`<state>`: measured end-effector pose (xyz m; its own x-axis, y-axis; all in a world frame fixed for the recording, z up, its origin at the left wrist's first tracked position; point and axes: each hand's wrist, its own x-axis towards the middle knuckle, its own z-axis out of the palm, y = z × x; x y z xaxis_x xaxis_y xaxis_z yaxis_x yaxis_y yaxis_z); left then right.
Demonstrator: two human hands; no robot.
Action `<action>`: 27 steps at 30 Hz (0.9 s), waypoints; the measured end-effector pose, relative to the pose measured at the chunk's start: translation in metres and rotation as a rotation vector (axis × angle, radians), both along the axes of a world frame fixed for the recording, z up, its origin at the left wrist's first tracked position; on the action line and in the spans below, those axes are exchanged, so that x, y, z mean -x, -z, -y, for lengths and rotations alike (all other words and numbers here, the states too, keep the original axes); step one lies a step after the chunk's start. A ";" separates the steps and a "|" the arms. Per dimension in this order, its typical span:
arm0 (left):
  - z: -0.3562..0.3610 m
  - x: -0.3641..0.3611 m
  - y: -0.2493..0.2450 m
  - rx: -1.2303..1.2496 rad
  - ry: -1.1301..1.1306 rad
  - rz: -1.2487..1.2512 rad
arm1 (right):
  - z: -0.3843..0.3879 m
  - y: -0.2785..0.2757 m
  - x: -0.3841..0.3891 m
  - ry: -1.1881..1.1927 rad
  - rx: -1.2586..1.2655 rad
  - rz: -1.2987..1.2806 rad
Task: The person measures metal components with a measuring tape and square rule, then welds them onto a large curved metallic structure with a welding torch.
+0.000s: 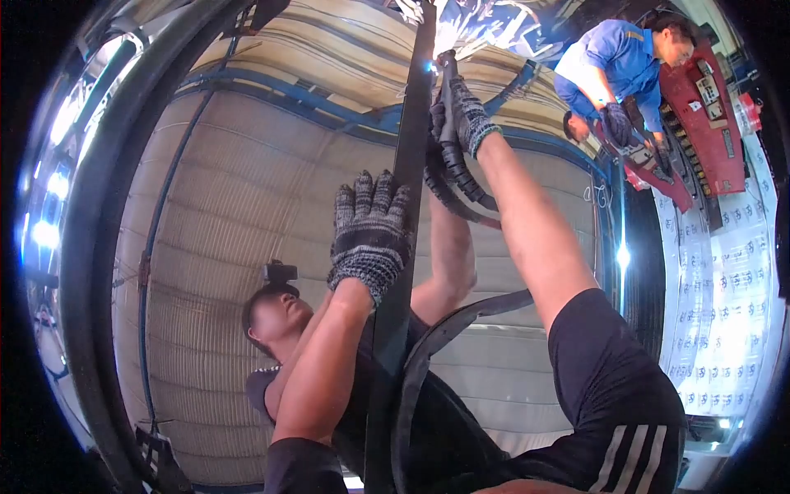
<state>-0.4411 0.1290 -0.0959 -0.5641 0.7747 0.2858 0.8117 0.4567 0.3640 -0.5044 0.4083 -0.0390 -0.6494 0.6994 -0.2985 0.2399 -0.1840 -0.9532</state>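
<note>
My left hand (370, 235), in a grey-and-black knit glove, lies with fingers stretched out along a long dark metal bar (416, 107). My right hand (472, 119), gloved alike, is wrapped round a welding torch (449, 95). Its tip is at the bar's far end, where a bright arc (431, 67) glows and sparks fly. A ribbed black cable (462, 174) runs back from the torch. Beneath lies a mirror-like sheet (222, 181), in which a person with a head camera and the arms appear, seemingly reflected.
A co-worker in blue (621, 62), wearing dark gloves, bends over red equipment (699, 123) at the upper right. White printed sheeting (716, 305) covers the right side. A thick dark curved frame (90, 230) runs down the left. A black hose (420, 362) loops near my body.
</note>
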 end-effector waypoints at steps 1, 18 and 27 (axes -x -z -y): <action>-0.001 0.000 0.001 0.006 0.001 0.003 | 0.002 -0.003 -0.004 -0.028 0.010 0.003; -0.001 0.000 0.011 -0.010 0.000 -0.076 | 0.038 -0.004 -0.036 -0.193 0.108 -0.030; 0.001 -0.008 -0.003 -0.057 -0.046 -0.091 | 0.077 -0.029 -0.057 0.005 0.221 -0.118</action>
